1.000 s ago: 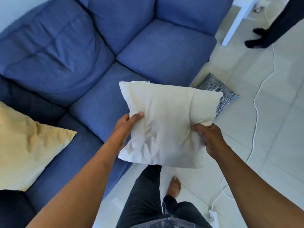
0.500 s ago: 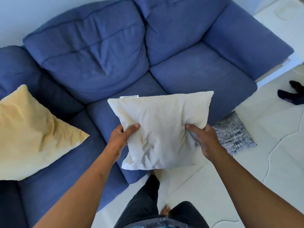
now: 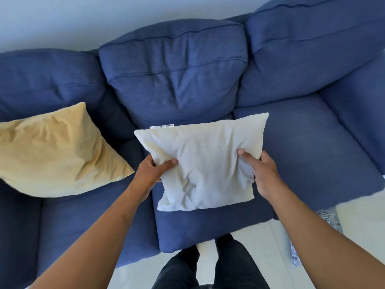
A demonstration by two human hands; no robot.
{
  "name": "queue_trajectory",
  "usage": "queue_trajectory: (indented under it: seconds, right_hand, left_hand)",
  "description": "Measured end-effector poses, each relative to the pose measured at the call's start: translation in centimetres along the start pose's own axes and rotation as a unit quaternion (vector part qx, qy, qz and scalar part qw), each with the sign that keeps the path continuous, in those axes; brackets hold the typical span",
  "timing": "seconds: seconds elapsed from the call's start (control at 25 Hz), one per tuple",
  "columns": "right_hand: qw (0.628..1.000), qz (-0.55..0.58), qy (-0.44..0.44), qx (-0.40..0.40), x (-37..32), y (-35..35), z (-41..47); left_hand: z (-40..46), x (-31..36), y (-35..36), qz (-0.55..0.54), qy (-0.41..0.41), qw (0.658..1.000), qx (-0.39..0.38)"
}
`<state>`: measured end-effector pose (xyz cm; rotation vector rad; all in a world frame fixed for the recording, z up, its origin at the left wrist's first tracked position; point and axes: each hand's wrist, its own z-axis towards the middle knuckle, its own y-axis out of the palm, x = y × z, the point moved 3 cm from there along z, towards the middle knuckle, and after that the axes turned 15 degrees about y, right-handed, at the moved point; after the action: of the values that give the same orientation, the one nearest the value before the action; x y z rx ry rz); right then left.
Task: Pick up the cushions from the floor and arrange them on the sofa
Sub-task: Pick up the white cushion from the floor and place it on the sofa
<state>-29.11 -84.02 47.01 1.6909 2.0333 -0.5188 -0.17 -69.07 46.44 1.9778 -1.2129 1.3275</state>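
Observation:
I hold a cream-white cushion (image 3: 205, 161) over the middle seat of the blue sofa (image 3: 175, 80). My left hand (image 3: 152, 172) pinches its left edge and my right hand (image 3: 263, 172) grips its right edge. A small label sticks out of the cushion's top edge. A yellow cushion (image 3: 54, 151) leans on the left part of the sofa. A grey patterned cushion (image 3: 331, 221) lies on the floor at the right, mostly hidden behind my right forearm.
The sofa's right seat (image 3: 312, 155) and right armrest (image 3: 362, 113) are in view. Pale floor tiles (image 3: 358, 224) run along the sofa's front. My legs in dark trousers (image 3: 208, 268) stand just before the middle seat. A pale wall (image 3: 83, 19) is behind the sofa.
My view has swung to face the sofa head-on. The white cushion, held in both hands, has moved from above the floor to over the middle seat. The grey cushion has slid toward the right edge.

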Motion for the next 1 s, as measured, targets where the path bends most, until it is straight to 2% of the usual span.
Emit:
queue_trajectory:
  seconds: [0.24, 0.48, 0.64, 0.76, 0.88, 1.0]
  right_hand:
    - [0.993, -0.104, -0.001, -0.059, -6.3, 2.8, 5.6]
    - [0.990, -0.130, -0.024, -0.041, -10.8, 6.8, 12.6]
    - [0.987, -0.158, 0.011, -0.029, -11.9, 8.3, 17.7]
    - [0.978, -0.201, 0.059, -0.010, -12.3, 9.1, 19.8]
    - [0.983, -0.177, 0.036, 0.022, -14.2, 9.7, 20.2]
    - [0.993, -0.113, -0.011, 0.008, -16.2, 10.6, 20.2]
  left_hand:
    - [3.7, 1.0, 0.4, -0.025, -0.016, 0.993, 0.114]
    - [11.3, 0.7, 0.7, -0.047, 0.007, 0.986, 0.162]
    - [16.5, -0.7, 0.1, -0.034, -0.001, 0.987, 0.160]
    - [17.8, -1.4, 0.0, 0.027, -0.049, 0.991, 0.123]
    - [19.0, -0.3, -0.9, 0.031, -0.038, 0.984, 0.173]
    - [20.9, 1.8, -2.2, -0.060, -0.009, 0.972, 0.226]
